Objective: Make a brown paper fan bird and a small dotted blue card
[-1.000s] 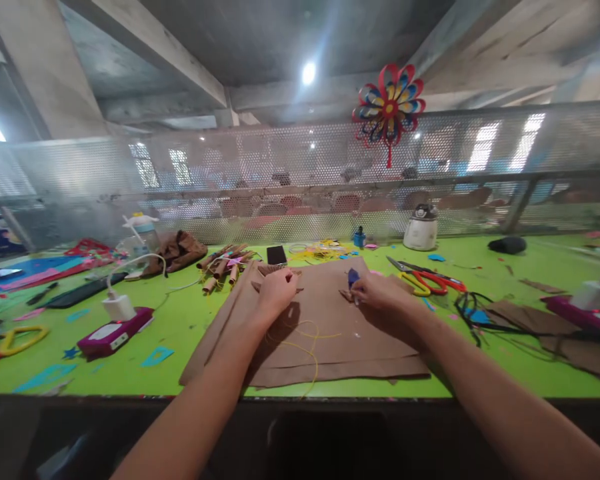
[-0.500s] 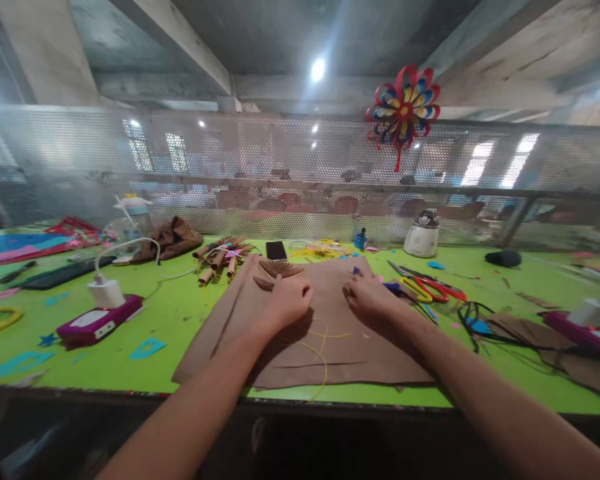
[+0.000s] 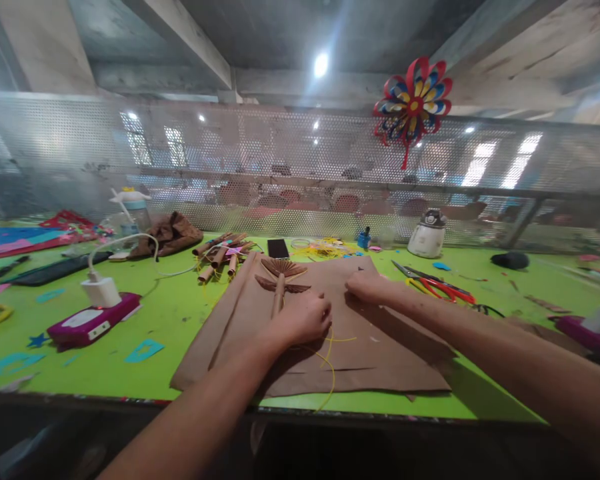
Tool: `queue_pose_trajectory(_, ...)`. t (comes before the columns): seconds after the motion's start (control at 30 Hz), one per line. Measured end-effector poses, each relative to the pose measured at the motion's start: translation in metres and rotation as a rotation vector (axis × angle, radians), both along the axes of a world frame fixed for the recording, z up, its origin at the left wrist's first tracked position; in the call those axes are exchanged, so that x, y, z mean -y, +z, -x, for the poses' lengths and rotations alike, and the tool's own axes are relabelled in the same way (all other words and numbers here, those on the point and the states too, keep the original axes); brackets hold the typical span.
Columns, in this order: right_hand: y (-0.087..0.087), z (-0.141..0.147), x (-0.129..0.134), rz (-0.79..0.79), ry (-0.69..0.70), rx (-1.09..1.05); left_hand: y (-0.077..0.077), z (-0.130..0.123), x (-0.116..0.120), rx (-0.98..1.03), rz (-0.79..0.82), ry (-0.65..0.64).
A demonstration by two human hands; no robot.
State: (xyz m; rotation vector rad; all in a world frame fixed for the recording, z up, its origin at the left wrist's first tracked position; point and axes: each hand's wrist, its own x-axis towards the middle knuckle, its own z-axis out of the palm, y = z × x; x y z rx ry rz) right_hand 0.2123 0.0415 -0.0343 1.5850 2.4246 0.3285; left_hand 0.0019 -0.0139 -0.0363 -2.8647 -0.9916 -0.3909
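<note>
My left hand (image 3: 305, 319) is closed over the brown paper sheet (image 3: 230, 347). Its fingers curl inward, and whatever they hold is hidden. Just beyond it lies a rolled brown paper tube (image 3: 279, 299) with pleated paper fans (image 3: 283, 268) at its far end; the near end of the tube disappears behind the hand. A thin yellow string (image 3: 332, 365) loops out from beside that hand toward the table's front edge. My right hand (image 3: 366, 288), also closed, rests low at the sheet's right side, its fingertips turned down and their contents not visible.
Scissors (image 3: 437, 285) lie right of the sheet. Beyond it are a phone (image 3: 278, 249), paper rolls (image 3: 220, 260), a blue bottle (image 3: 363, 238) and a white bottle (image 3: 427, 235). A purple power strip (image 3: 97, 320) with a charger (image 3: 101, 291) stands left. A perforated screen (image 3: 260, 153) borders the table.
My left hand has shifted right and nearer, uncovering more of the tube and fans. My right forearm has swung outward, and the dark blue item beside it is now hidden.
</note>
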Motion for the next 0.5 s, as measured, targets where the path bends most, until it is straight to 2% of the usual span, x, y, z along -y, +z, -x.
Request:
queue_pose_trajectory(0.13, 0.007, -0.005, 0.003, 0.051, 0.002, -0.002, -0.001, 0.000, 0.000, 0.018, 0.006, -0.008)
queue_pose_trajectory(0.27, 0.022, 0.002, 0.033, 0.093, 0.015, -0.077, -0.002, 0.001, 0.000, 0.036, 0.025, -0.003)
queue_pose_trajectory(0.37, 0.040, 0.001, 0.081, 0.113, 0.060, -0.197, -0.003, 0.001, -0.001, 0.041, 0.044, 0.000)
queue_pose_trajectory(0.4, 0.046, -0.005, 0.101, 0.130, 0.111, -0.344, -0.003, 0.001, -0.001, 0.038, 0.048, -0.003)
queue_pose_trajectory(0.43, 0.050, -0.014, 0.123, 0.142, 0.149, -0.456, -0.003, 0.000, -0.002, 0.033, 0.050, -0.009)
queue_pose_trajectory(0.5, 0.050, -0.043, 0.170, 0.132, 0.125, -0.545, -0.003, 0.000, -0.002, 0.026, 0.041, -0.021)
